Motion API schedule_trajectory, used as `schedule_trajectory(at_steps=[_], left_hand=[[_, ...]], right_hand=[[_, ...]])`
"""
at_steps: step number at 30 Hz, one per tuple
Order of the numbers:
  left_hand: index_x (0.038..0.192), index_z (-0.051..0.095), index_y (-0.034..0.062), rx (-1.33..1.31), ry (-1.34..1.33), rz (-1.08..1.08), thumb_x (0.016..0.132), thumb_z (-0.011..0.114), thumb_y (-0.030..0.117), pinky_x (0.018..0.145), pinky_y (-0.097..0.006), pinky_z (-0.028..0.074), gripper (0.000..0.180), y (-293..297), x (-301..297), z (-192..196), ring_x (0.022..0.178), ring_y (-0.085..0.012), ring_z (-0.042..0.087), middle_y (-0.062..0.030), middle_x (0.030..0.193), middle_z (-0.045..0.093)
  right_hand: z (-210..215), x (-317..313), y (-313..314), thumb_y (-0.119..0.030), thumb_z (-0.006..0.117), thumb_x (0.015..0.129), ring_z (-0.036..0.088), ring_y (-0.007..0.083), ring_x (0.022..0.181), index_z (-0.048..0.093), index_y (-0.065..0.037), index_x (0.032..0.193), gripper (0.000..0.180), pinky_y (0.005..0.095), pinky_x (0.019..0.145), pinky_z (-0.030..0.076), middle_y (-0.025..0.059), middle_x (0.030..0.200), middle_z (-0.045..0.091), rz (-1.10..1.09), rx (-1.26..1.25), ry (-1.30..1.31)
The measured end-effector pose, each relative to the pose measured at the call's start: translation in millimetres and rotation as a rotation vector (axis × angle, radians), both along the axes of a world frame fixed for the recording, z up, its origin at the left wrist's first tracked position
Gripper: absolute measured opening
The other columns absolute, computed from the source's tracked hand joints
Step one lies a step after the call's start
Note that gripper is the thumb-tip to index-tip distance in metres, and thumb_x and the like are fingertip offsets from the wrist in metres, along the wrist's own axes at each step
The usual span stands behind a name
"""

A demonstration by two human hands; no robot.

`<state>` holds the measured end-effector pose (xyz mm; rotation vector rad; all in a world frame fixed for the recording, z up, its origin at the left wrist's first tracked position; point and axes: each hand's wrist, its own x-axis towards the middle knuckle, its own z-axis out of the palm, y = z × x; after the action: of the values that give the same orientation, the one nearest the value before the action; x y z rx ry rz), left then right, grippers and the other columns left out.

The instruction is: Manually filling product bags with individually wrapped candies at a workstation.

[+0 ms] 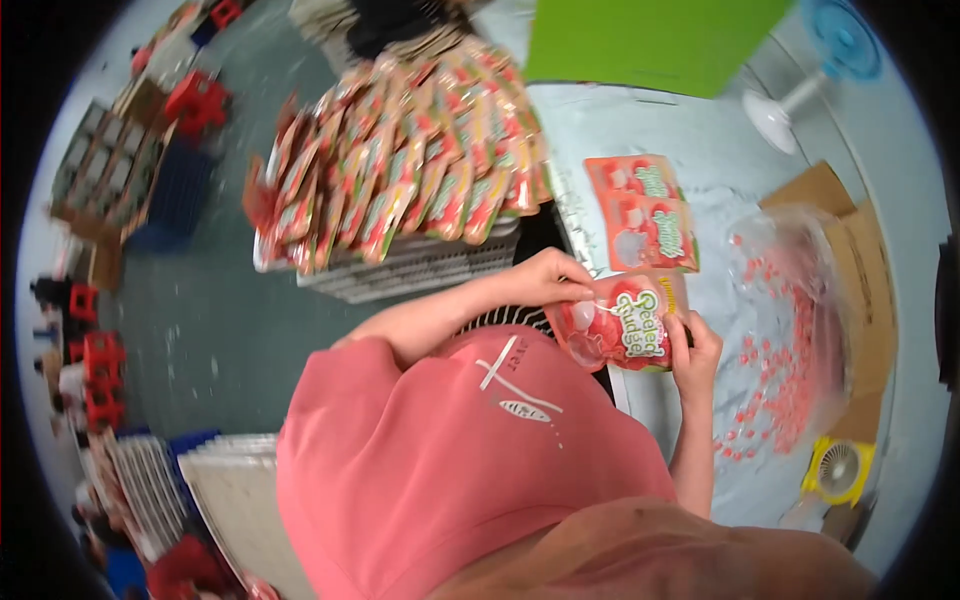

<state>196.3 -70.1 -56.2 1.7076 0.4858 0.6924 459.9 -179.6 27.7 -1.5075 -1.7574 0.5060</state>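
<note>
A pink and red candy pouch (622,318) with a see-through round window is held up in front of my body, near the table's edge. My left hand (548,277) pinches its upper left corner. On the opposite side, my right hand (698,352) grips the pouch's right edge between thumb and fingers. Just beyond it, two similar pouches (652,234) lie overlapping on the pale table (705,170). To the right, many small red wrapped pieces (785,360) are spread over the table, spilling from a clear plastic bag (800,245).
Left of the table, a light crate (400,270) carries a tall heap of matching pouches (410,150). An opened cardboard box (865,280) and a yellow fan (838,470) stand at the right. At the back are a green panel (650,45) and a blue fan (845,40). Red stools (103,380) stand far left.
</note>
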Motion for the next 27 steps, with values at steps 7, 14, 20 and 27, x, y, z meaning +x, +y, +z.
schedule_trajectory(at_steps=[7,14,20,27], left_hand=[[0.105,0.069,-0.0033,-0.153,-0.054,0.038,0.094,0.065,0.014,0.075,-0.028,0.049,0.021,-5,-23,-19,0.083,-0.0092,0.061,-0.0074,0.089,0.070],[0.106,0.070,0.0028,0.108,-0.032,0.305,0.090,0.067,0.015,0.077,-0.032,0.050,0.020,-5,-61,-15,0.083,-0.0179,0.065,-0.0081,0.094,0.070],[0.136,0.053,0.0133,0.665,0.198,0.989,0.082,0.073,0.037,0.107,-0.050,0.036,0.063,-15,-118,48,0.131,-0.0390,0.043,-0.0184,0.140,0.047],[0.149,0.040,0.0161,0.715,0.576,1.027,0.068,0.082,0.051,0.115,-0.059,0.021,0.097,-21,-151,97,0.145,-0.0429,0.023,-0.0208,0.153,0.030]], right_hand=[[-7,-20,33,-0.010,0.063,0.094,0.049,0.0067,0.068,0.063,0.005,0.095,0.015,0.0252,0.063,0.044,0.0063,0.072,0.059,0.054,-0.149,0.096],[35,-48,66,-0.012,0.061,0.097,0.051,0.0075,0.069,0.061,0.005,0.106,0.019,0.0257,0.064,0.045,0.0038,0.081,0.063,0.337,-0.229,-0.086],[48,-112,113,-0.020,0.057,0.100,0.061,0.0084,0.090,0.063,0.002,0.115,0.027,0.0244,0.080,0.049,0.0045,0.103,0.067,0.227,-0.295,0.346],[45,-225,172,-0.017,0.059,0.098,0.064,0.0109,0.092,0.062,0.004,0.115,0.027,0.0253,0.082,0.051,0.0077,0.105,0.068,0.333,-0.419,0.556]])
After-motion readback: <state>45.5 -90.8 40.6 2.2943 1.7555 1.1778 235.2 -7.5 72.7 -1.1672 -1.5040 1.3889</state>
